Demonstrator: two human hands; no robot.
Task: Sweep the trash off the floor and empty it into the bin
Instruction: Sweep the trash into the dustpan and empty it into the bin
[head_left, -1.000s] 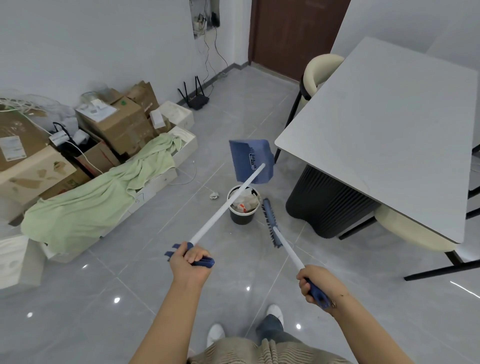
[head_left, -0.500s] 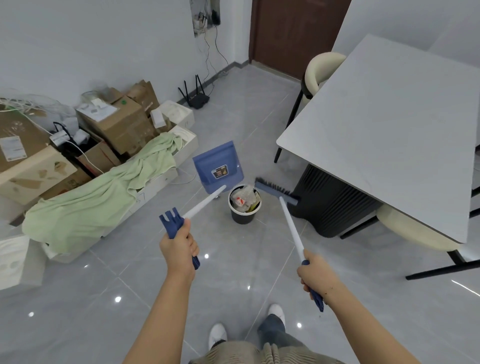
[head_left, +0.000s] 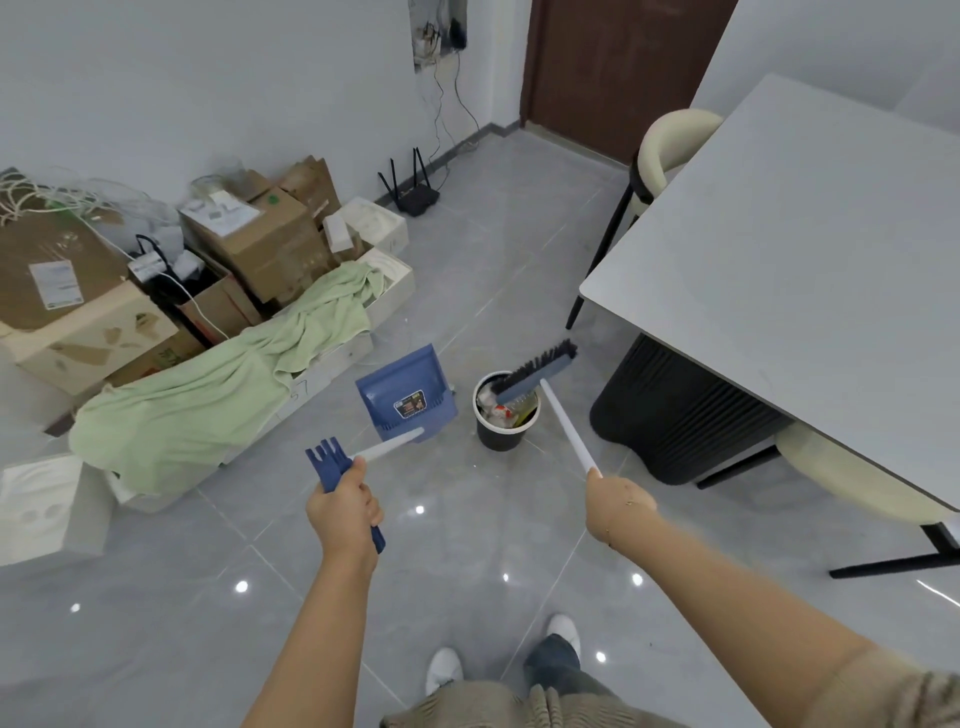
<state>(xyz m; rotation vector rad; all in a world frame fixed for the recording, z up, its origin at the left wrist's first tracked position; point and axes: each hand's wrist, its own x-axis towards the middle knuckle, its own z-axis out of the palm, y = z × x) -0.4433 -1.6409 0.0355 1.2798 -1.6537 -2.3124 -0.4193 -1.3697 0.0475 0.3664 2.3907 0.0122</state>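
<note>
Left hand (head_left: 344, 508) wrapped round dustpan (head_left: 406, 395) handle; pan hangs just left of bin (head_left: 505, 415). Right hand (head_left: 618, 503) grips broom (head_left: 535, 371) shaft; bristles over bin rim. Advice: tap bristles gently, low inside the rim, to avoid scattering trash.

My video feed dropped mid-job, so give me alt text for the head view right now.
A person stands over a small black bin full of trash, the left hand gripping a blue dustpan by its long handle, the right hand gripping a broom whose head sits over the bin's rim. Around them: grey tiled floor, boxes at left, table at right.
</note>
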